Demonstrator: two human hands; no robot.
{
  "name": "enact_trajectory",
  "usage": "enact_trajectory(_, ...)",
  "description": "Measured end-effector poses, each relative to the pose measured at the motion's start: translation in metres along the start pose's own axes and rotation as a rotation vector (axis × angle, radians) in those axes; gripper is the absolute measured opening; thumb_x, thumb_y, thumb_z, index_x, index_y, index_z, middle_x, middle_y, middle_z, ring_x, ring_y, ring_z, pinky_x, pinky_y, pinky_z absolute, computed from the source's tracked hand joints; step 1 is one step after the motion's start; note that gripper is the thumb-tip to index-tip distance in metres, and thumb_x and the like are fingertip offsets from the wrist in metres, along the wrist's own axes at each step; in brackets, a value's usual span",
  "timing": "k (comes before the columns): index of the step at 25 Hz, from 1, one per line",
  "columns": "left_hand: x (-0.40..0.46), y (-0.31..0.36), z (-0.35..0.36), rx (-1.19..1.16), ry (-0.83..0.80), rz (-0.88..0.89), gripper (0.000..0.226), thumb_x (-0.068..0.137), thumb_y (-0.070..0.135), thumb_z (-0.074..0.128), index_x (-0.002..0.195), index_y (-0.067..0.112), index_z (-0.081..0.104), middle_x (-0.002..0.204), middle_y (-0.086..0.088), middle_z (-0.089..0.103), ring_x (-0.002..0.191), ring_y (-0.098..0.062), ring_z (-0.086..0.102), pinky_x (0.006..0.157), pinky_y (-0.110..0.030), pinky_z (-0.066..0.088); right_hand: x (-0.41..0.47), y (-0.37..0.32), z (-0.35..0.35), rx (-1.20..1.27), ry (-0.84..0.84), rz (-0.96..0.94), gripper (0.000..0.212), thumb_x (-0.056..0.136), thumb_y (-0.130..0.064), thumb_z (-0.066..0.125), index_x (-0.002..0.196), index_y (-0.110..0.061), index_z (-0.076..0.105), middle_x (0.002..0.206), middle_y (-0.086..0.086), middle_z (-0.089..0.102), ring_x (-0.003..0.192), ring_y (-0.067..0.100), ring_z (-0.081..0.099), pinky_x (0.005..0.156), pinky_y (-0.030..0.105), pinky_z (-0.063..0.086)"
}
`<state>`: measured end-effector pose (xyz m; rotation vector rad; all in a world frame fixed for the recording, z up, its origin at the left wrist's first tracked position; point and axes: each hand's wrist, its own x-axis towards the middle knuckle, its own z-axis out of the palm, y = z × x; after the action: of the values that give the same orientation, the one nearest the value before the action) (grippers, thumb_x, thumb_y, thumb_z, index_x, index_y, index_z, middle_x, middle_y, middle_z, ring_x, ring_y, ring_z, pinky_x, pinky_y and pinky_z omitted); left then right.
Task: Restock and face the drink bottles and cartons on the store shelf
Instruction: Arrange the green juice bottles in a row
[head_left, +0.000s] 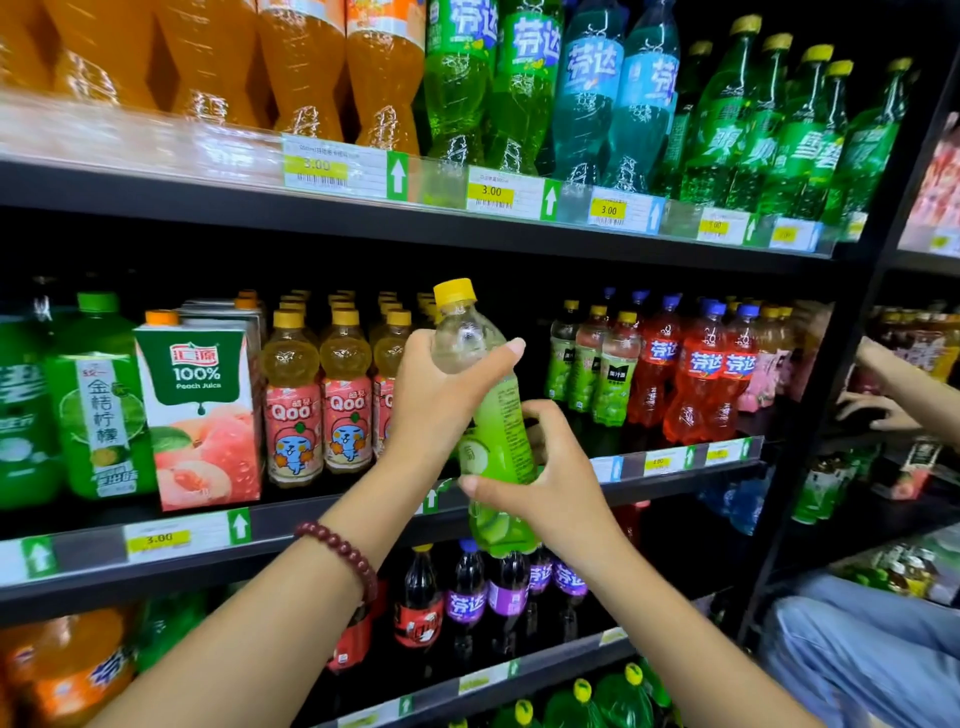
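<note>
Head view: left hand (441, 395) grips upper body of green-label bottle (493, 431); right hand (540, 478) grips its lower half; bottle upright, held before middle shelf (322, 525) gap beside Qoo bottles (317, 405).

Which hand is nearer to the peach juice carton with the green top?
Left. The left hand grips the yellow-capped green-label bottle near its top, a few bottles right of the peach juice carton; the right hand holds it lower, farther right.
</note>
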<state>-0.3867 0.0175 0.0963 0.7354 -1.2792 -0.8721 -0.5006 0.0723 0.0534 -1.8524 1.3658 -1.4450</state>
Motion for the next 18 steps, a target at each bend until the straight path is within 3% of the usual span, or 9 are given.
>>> enact_trajectory(3,0.001,0.005,0.001,-0.077,-0.001,-0.011,0.060,0.046,0.041,0.079,0.091,0.008,0.057,0.078,-0.004,0.060,0.069,-0.018,0.061,0.066,-0.041,0.052,-0.002,0.003,0.004,-0.198,0.058,-0.065,0.063,0.063,-0.040,0.082,0.112,-0.034,0.043,0.109,-0.007,0.058,0.100,0.011,0.057,0.082,0.031,0.048)
enact_trajectory(6,0.004,0.011,-0.003,-0.220,-0.099,-0.030,0.061,0.040,0.027,0.074,0.089,-0.006,0.056,0.079,-0.018,0.058,0.069,-0.028,0.058,0.064,-0.039,0.048,0.000,-0.003,-0.013,0.149,-0.283,0.057,0.053,0.075,-0.028,0.075,0.123,-0.030,0.052,0.112,-0.012,0.066,0.104,0.004,0.062,0.084,0.021,0.049)
enact_trajectory(8,0.006,0.015,-0.005,-0.282,-0.193,-0.035,0.053,0.039,0.023,0.071,0.085,0.000,0.058,0.080,-0.021,0.058,0.071,-0.031,0.058,0.066,-0.039,0.047,0.001,-0.003,-0.024,0.264,-0.391,0.077,0.053,0.072,-0.020,0.073,0.122,-0.022,0.056,0.110,-0.009,0.069,0.103,0.005,0.064,0.082,0.018,0.050)
enact_trajectory(10,0.004,0.017,-0.003,-0.250,-0.220,-0.028,0.045,0.042,0.030,0.073,0.080,0.010,0.058,0.074,-0.007,0.061,0.067,-0.022,0.060,0.062,-0.032,0.048,0.002,0.000,-0.022,0.213,-0.309,0.049,0.059,0.064,-0.022,0.078,0.119,-0.021,0.057,0.110,-0.006,0.069,0.103,0.007,0.063,0.086,0.022,0.050)
enact_trajectory(12,0.002,0.015,0.002,-0.064,-0.136,0.016,0.053,0.045,0.046,0.075,0.086,0.016,0.059,0.076,0.004,0.064,0.068,-0.012,0.064,0.063,-0.030,0.051,0.001,-0.001,-0.012,0.075,-0.091,0.024,0.063,0.059,-0.029,0.086,0.112,-0.025,0.053,0.107,-0.011,0.063,0.099,0.001,0.058,0.085,0.020,0.047)
enact_trajectory(14,0.000,0.011,0.004,0.101,-0.038,0.067,0.059,0.049,0.055,0.076,0.089,0.014,0.062,0.082,0.000,0.069,0.075,-0.016,0.067,0.069,-0.038,0.056,0.000,-0.003,-0.004,-0.147,0.112,-0.054,0.062,0.060,-0.034,0.087,0.106,-0.029,0.047,0.102,-0.012,0.055,0.093,-0.001,0.052,0.076,0.019,0.044)
enact_trajectory(16,0.000,0.009,0.002,0.087,-0.011,0.095,0.052,0.052,0.052,0.074,0.084,0.012,0.064,0.077,-0.001,0.069,0.072,-0.017,0.066,0.070,-0.042,0.054,0.000,-0.002,-0.004,-0.225,0.120,-0.089,0.061,0.062,-0.040,0.085,0.108,-0.031,0.046,0.105,-0.010,0.054,0.094,0.003,0.052,0.077,0.022,0.045)
enact_trajectory(18,-0.001,0.007,0.000,0.063,-0.011,0.082,0.046,0.055,0.049,0.072,0.085,0.016,0.064,0.078,0.002,0.067,0.071,-0.012,0.064,0.068,-0.036,0.052,0.000,-0.001,-0.008,-0.125,-0.023,-0.038,0.057,0.065,-0.040,0.083,0.112,-0.032,0.051,0.106,-0.013,0.060,0.097,0.001,0.057,0.082,0.022,0.047)
